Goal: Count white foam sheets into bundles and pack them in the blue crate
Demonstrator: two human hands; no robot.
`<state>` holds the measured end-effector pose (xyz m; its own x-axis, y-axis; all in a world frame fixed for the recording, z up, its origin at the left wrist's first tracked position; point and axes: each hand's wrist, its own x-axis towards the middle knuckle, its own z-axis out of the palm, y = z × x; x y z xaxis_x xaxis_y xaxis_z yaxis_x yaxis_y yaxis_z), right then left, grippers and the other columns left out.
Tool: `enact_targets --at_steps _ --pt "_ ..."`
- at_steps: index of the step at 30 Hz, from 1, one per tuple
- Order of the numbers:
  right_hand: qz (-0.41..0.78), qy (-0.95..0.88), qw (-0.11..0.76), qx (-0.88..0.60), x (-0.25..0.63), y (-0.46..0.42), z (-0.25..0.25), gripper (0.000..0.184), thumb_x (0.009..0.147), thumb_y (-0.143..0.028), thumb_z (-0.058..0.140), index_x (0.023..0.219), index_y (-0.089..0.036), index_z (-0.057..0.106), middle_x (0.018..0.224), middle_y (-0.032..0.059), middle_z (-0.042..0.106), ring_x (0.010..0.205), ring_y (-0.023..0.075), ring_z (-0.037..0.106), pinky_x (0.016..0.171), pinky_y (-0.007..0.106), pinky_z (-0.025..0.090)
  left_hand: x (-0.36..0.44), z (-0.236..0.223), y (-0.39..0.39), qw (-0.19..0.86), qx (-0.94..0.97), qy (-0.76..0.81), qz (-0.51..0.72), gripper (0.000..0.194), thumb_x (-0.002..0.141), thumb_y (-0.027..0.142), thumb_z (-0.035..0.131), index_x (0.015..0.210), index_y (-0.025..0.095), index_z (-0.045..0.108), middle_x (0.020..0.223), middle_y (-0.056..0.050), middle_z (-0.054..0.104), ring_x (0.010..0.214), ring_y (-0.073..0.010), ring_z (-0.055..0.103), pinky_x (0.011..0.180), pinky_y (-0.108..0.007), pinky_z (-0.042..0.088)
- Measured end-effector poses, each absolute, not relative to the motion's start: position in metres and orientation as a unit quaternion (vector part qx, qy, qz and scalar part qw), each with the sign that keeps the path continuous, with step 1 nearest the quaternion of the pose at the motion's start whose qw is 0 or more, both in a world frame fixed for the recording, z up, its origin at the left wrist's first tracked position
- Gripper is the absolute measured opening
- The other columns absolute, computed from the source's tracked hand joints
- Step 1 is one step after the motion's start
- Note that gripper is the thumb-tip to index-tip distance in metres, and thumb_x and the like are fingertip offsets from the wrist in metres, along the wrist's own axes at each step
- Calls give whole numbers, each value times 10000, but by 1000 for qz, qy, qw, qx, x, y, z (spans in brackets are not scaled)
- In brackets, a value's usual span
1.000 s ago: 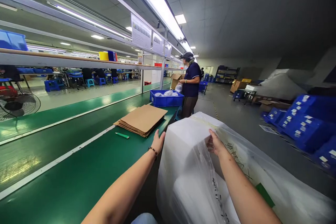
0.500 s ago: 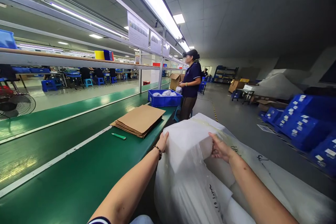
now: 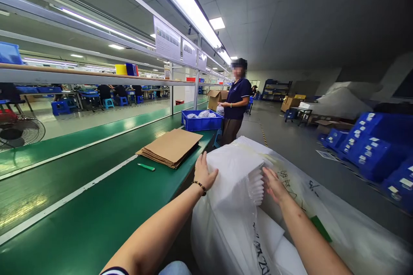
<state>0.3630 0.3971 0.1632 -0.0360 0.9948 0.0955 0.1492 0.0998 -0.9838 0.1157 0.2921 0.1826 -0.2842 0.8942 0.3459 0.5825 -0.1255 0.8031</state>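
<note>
A large clear plastic bag (image 3: 222, 240) with black handwriting on it stands in front of me, right of the green bench. In its mouth is a stack of white foam sheets (image 3: 235, 161), whose layered edges show on the right side. My left hand (image 3: 205, 175), wearing a beaded bracelet, rests at the stack's left side with fingers and thumb spread. At the right edge of the layers is my right hand (image 3: 275, 185), its fingers stretched out against or just beside the sheets; contact is hard to tell. More white sheets (image 3: 271, 232) lie lower inside the bag.
On the green bench (image 3: 106, 215) lie a stack of flat cardboard (image 3: 172, 144) and a green cutter (image 3: 146, 166). Farther along stands a blue bin (image 3: 201, 122) of white packets. A co-worker (image 3: 238, 99) stands behind it. Blue crates (image 3: 371, 150) are piled at the right.
Both hands have loosened from the bag's edge, and the left fingers have spread. The foam layers' edges now show more. The co-worker's head has turned toward me.
</note>
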Motion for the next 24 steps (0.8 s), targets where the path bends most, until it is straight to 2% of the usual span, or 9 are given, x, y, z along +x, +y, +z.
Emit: enact_targets --at_steps 2,5,10,15,17,19,22,24 --pt "427 -558 511 -496 358 414 171 423 769 -486 470 1141 -285 490 927 23 629 781 181 599 639 290 488 132 191 279 121 632 620 448 769 733 423 562 1382 257 185 1478 -57 79 1349 -233 -34 1094 -423 -4" --pt "415 -554 533 -487 348 435 183 367 810 -420 491 1123 -230 511 1019 36 600 856 173 579 727 313 478 153 194 263 99 704 586 388 731 684 580 551 1332 355 297 1479 -17 101 1342 -287 -58 1064 -526 19" --pt "418 -547 535 -490 333 450 191 239 856 -330 502 986 -141 567 999 48 584 856 151 567 754 340 476 167 182 260 97 745 577 320 862 612 683 542 1343 291 306 1464 -102 149 1322 -372 -61 1012 -623 69" --pt "435 -541 538 -479 328 440 193 197 853 -301 512 953 -144 578 996 41 590 853 141 569 757 326 477 176 176 263 90 706 615 340 1007 574 714 550 1380 234 184 1476 -104 62 1305 -379 -152 1002 -649 60" --pt "450 -538 527 -480 333 431 195 193 853 -303 511 934 -143 581 971 35 598 827 133 572 740 313 478 180 179 264 90 679 636 356 996 554 697 587 1353 218 236 1472 -99 81 1313 -375 -123 1019 -622 90" --pt "475 -532 501 -490 340 422 195 194 855 -312 506 893 -137 582 895 23 605 749 116 572 688 287 480 183 184 268 87 655 657 362 795 609 629 600 1254 220 378 1454 -94 158 1321 -374 -59 1023 -594 138" --pt "514 -514 461 -509 352 411 193 203 860 -322 495 846 -133 569 785 1 586 627 84 537 598 245 462 184 194 278 85 629 685 358 302 768 431 530 996 233 548 1353 -70 357 1312 -350 101 993 -561 221" --pt "535 -498 445 -517 358 406 189 217 865 -343 480 861 -140 558 766 -6 568 591 73 510 566 229 445 180 202 285 88 620 697 350 178 826 330 475 913 210 572 1224 -69 481 1247 -296 283 963 -514 290"
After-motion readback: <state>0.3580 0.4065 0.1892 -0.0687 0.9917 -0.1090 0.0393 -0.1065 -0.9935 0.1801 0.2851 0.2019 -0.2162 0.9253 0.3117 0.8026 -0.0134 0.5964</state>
